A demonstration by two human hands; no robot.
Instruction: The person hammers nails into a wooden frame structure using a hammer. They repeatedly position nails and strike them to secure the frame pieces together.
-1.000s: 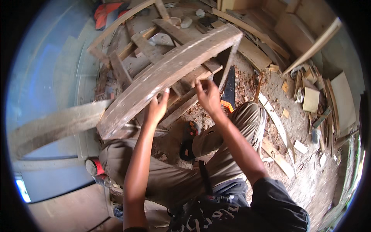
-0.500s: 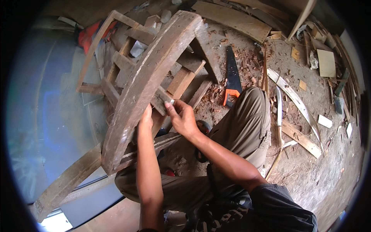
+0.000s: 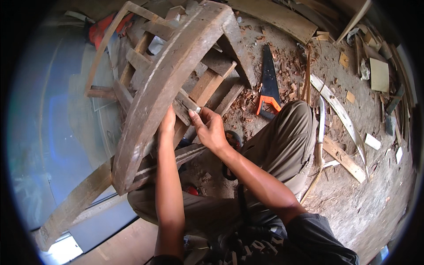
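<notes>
The wooden frame looks old and rough, grey-brown, with a pale line along one edge of its broad rail and whitish scuffs on the face. It stands in front of the person, left of the middle, with its near end close to the left leg. A short wooden piece, brown and squared off, lies just beside the rail. The right hand pinches that piece's end narrowly between thumb and fingers; a tiny pale bit there is too small to make out. The left hand reaches to the rail's underside, its fingers hidden, so I cannot tell whether they grip. I count one frame, one handsaw with an orange handle, and one pale curved strip. The frame's broad rail runs lengthwise from lower left to upper right, its far end pointing away from the person; the short piece slants down toward the right thumb.
</notes>
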